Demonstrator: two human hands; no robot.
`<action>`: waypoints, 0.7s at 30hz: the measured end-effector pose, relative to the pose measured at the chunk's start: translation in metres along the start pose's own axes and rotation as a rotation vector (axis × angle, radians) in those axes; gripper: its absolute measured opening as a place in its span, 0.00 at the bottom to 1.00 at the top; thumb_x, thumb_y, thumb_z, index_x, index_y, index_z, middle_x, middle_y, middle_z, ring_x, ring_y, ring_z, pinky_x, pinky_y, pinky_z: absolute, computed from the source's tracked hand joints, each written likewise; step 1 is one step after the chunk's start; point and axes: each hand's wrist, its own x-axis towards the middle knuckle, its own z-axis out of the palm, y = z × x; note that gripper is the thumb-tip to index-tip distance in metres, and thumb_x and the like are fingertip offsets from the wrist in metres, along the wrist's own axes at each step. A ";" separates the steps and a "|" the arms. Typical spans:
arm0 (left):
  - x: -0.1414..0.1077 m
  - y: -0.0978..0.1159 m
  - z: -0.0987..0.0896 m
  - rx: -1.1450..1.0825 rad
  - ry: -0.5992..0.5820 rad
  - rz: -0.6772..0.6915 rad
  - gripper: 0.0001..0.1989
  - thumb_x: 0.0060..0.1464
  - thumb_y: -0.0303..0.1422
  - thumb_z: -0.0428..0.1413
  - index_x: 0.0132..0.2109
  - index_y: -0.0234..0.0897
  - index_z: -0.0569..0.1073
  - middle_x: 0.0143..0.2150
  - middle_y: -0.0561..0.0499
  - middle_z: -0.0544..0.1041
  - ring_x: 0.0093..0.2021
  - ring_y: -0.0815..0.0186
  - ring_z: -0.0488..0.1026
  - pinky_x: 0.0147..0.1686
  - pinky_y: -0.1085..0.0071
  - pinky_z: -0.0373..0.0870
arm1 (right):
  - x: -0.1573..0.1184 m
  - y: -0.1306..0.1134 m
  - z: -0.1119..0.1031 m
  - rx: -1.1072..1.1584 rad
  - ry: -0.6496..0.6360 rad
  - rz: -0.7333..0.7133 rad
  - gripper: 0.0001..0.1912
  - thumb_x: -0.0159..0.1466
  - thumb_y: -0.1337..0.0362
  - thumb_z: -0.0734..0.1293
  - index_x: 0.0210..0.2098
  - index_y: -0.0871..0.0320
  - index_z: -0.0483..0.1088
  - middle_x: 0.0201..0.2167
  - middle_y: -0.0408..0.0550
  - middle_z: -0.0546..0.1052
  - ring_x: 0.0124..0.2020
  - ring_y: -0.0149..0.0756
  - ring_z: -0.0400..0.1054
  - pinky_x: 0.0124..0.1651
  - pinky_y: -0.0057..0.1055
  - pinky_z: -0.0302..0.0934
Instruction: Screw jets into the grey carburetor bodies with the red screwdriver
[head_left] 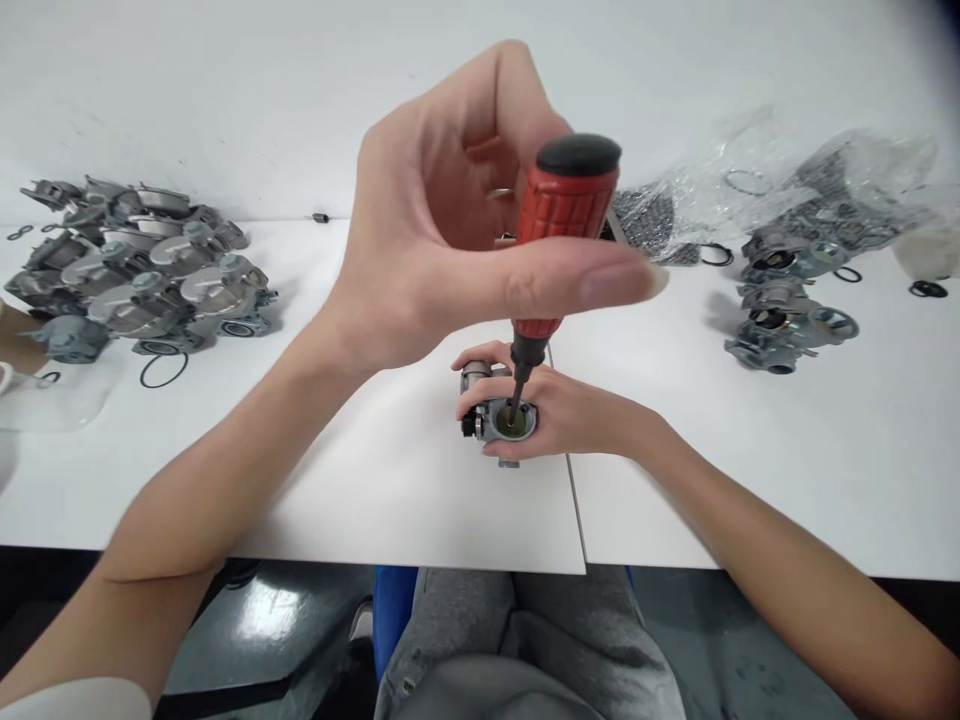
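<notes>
My left hand is closed around the red handle of a screwdriver with a black end cap. The thumb lies across the front of the handle. Its shaft points down, and the tip reaches into the round bore of a small metal carburetor. With fingers wrapped over and around it, my right hand grips that carburetor on the white table. Part of the carburetor is hidden beneath those fingers, and the exact spot the tip touches is too small to make out.
Several carburetors are piled at the left, a black rubber ring beside them. On the right more carburetors stand near clear plastic bags of small metal parts. A small dark piece lies at the back. A seam crosses the tabletop.
</notes>
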 end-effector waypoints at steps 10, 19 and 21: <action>-0.003 0.012 -0.012 0.096 -0.094 -0.009 0.29 0.57 0.53 0.49 0.42 0.27 0.74 0.34 0.49 0.76 0.37 0.58 0.80 0.32 0.59 0.81 | -0.001 0.000 -0.001 0.009 -0.006 0.003 0.16 0.60 0.62 0.71 0.48 0.49 0.72 0.60 0.49 0.60 0.61 0.44 0.59 0.65 0.45 0.55; 0.002 0.012 0.011 0.235 0.056 -0.019 0.06 0.56 0.31 0.59 0.41 0.35 0.78 0.30 0.53 0.75 0.27 0.74 0.74 0.26 0.76 0.73 | -0.001 -0.002 -0.001 0.003 0.016 0.009 0.16 0.59 0.62 0.71 0.47 0.49 0.73 0.60 0.48 0.60 0.61 0.43 0.59 0.66 0.44 0.54; 0.000 0.012 0.015 0.175 0.128 -0.077 0.10 0.51 0.32 0.64 0.41 0.37 0.76 0.27 0.55 0.72 0.25 0.73 0.73 0.24 0.75 0.72 | -0.001 -0.002 0.000 -0.001 0.026 -0.009 0.16 0.59 0.62 0.70 0.47 0.50 0.72 0.60 0.48 0.61 0.61 0.43 0.58 0.66 0.44 0.54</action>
